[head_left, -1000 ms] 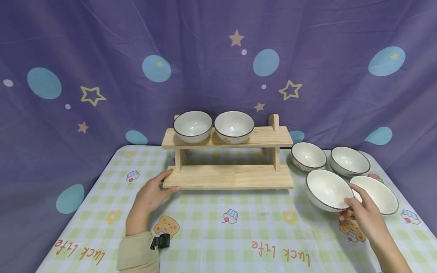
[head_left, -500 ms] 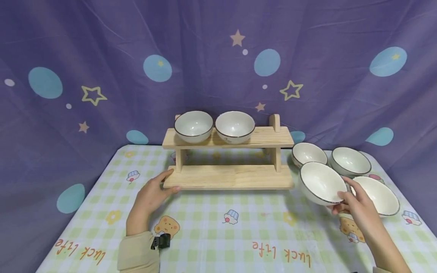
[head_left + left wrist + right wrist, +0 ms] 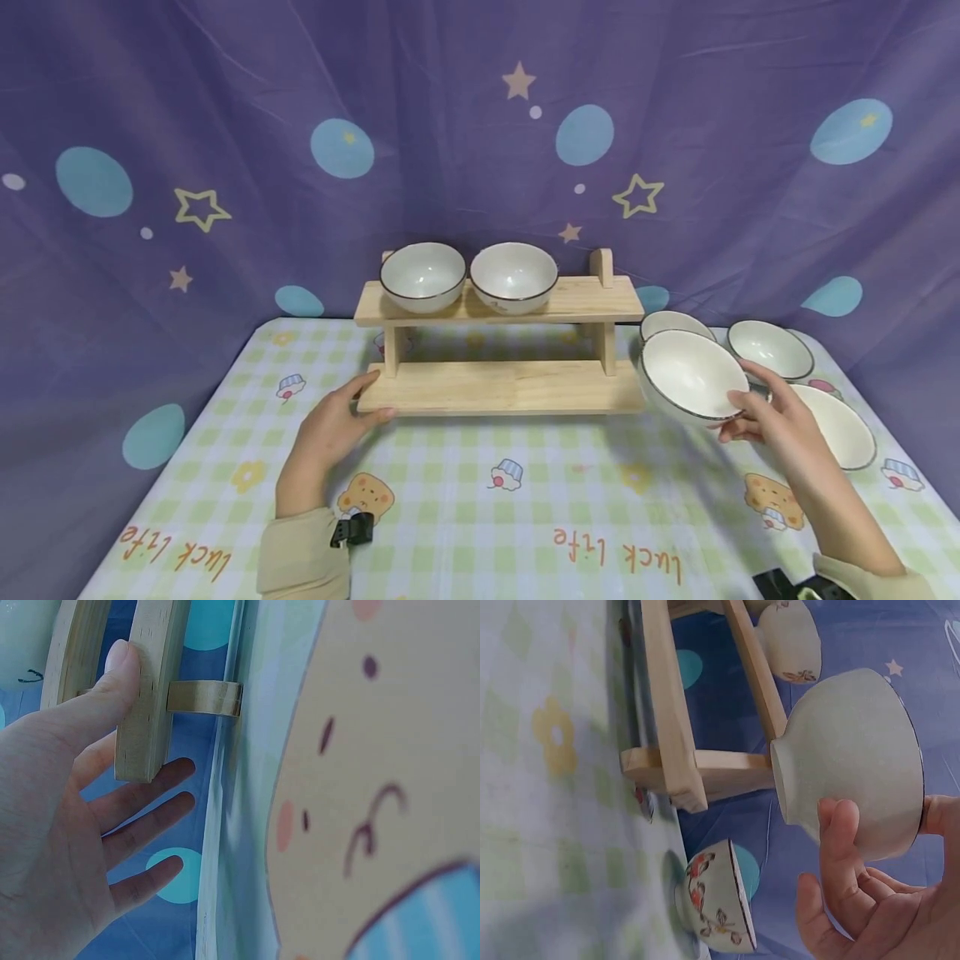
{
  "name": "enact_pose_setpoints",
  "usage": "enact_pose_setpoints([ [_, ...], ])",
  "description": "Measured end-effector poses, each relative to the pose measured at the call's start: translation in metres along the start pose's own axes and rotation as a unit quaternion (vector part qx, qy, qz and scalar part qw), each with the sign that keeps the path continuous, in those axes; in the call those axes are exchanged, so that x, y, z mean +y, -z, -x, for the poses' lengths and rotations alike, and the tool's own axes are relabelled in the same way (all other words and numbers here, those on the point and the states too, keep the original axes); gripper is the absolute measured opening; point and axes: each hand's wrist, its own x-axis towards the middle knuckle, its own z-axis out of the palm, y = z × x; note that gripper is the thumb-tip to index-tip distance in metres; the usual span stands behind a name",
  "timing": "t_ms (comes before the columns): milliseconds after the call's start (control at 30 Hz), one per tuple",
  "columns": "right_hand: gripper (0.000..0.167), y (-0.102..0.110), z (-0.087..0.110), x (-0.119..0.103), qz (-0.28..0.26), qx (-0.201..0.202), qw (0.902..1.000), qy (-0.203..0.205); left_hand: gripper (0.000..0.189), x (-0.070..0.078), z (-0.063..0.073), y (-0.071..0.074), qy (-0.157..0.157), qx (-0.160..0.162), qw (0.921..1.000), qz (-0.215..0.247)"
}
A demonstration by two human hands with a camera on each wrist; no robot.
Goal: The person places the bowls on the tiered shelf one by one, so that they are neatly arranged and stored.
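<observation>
Aloft, bowl (image 3: 692, 375) in right hand (image 3: 783, 421).

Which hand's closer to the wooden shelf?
Left. The left hand pinches the left end of the wooden shelf; the right hand, holding a bowl, is off its right end.

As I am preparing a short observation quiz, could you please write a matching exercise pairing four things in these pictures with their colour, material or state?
1. Left hand
2. Right hand
3. Rack
4. Curtain

A. made of light wood
B. grips the lower shelf at its left end
C. mainly purple
D. holds a bowl

Pairs: 1-B, 2-D, 3-A, 4-C
</observation>
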Motion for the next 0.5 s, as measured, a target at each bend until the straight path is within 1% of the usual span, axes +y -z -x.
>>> enact_pose_setpoints([
  [167, 0.066, -0.008, -0.006, -0.009, -0.011, -0.005, 0.9999, -0.01, 0.086, -0.001, 0.001, 0.0, -0.001, 0.0, 1.0, -0.003],
  [267, 0.063, -0.014, -0.01, -0.014, -0.03, 0.0, 0.9995, -0.007, 0.086, -0.001, 0.002, 0.001, 0.001, -0.001, 1.0, -0.002],
  [500, 0.042, -0.022, -0.022, -0.026, -0.086, 0.004, 0.9959, 0.027, 0.086, 0.0, 0.0, -0.001, -0.003, 0.002, 1.0, 0.0],
])
